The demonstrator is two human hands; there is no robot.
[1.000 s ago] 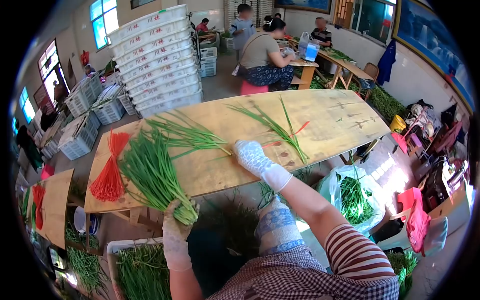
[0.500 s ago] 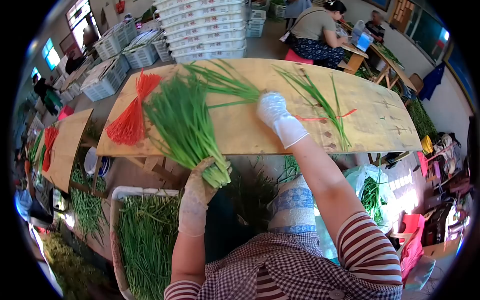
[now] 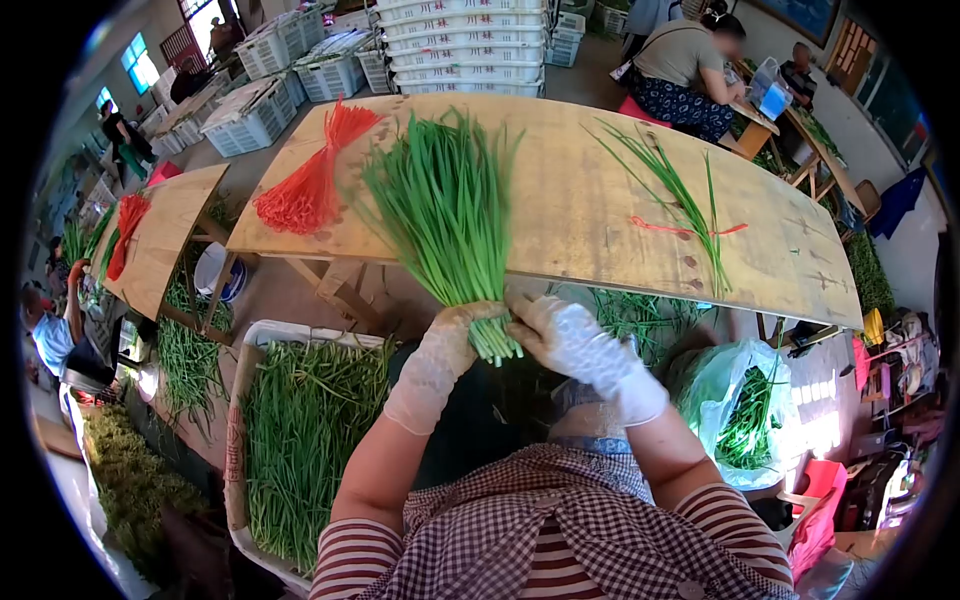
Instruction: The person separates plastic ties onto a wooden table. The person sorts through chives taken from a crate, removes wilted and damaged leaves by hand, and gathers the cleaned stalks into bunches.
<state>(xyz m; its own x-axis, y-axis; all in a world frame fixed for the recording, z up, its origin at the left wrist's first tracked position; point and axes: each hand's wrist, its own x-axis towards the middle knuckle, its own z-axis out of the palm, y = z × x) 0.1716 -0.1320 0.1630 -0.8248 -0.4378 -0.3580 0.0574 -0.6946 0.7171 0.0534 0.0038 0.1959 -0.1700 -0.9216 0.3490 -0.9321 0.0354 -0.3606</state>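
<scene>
A thick bunch of garlic chives (image 3: 445,205) lies over the front edge of the wooden table, its leaves spread away from me and its pale cut ends over the gap before my lap. My left hand (image 3: 450,340), in a whitish glove, is closed round the stems near those ends. From the other side my right hand (image 3: 565,325), gloved too, presses its curled fingers against the stem ends; its fingertips are partly hidden. A few loose chives (image 3: 675,200) lie on the right of the table across a red tie (image 3: 690,227).
On the wooden table (image 3: 560,160), a bundle of red ties (image 3: 305,195) lies left. Beside my left leg stands a crate of chives (image 3: 300,440); a plastic bag of greens (image 3: 745,410) is at right. Stacked white crates (image 3: 465,45) and a seated person (image 3: 690,70) are beyond.
My right hand has come back from the tabletop to the stem ends. The bunch in my left hand has turned more upright, and the loose stalks beside my right hand no longer show separately.
</scene>
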